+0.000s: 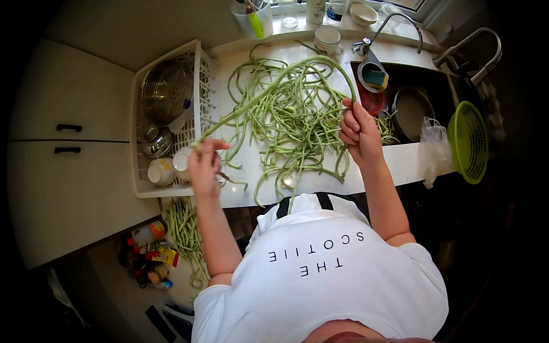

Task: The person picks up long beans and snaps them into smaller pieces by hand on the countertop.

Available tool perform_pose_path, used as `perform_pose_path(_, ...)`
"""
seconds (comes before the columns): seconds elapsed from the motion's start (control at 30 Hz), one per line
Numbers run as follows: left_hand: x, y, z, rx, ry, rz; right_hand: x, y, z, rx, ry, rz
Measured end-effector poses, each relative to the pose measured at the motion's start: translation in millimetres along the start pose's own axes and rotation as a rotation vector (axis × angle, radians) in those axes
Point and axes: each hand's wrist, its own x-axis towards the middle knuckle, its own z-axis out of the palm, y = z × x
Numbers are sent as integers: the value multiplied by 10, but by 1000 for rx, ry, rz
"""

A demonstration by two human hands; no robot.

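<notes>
A long green bean (297, 64) arches between my two hands above the counter. My right hand (360, 128) is closed around one end. My left hand (207, 166), slightly blurred, pinches the other end near the dish rack. Under the bean lies a big tangled heap of long green beans (303, 123), some hanging over the counter's front edge. A thin brownish strand (233, 182) shows beside my left hand; whether it is held I cannot tell.
A white dish rack (200, 74) with pots and bowls stands left. On the right is a sink (446, 86) with a pan, a plastic bag (436, 148) and a green colander (469, 143). More beans (186, 228) lie lower left beside bottles. A mug (327, 40) stands behind the heap.
</notes>
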Motion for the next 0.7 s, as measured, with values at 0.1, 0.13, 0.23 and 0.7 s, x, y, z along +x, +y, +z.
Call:
perform_pose_path(0.1, -120, -205, 403, 103, -262, -94, 64, 118, -50, 179, -12, 59)
perform_pose_path(0.13, -193, -241, 572, 106, -348, -90, 86, 175, -64, 298, -19, 97)
perform_pose_path(0.23, -373, -191, 955, 138, -534, -234, 132, 329, -24, 398, 44, 134)
perform_pose_path(0.7, -432, -115, 732, 128, -611, -307, 242, 504, -249, 370, 12, 81)
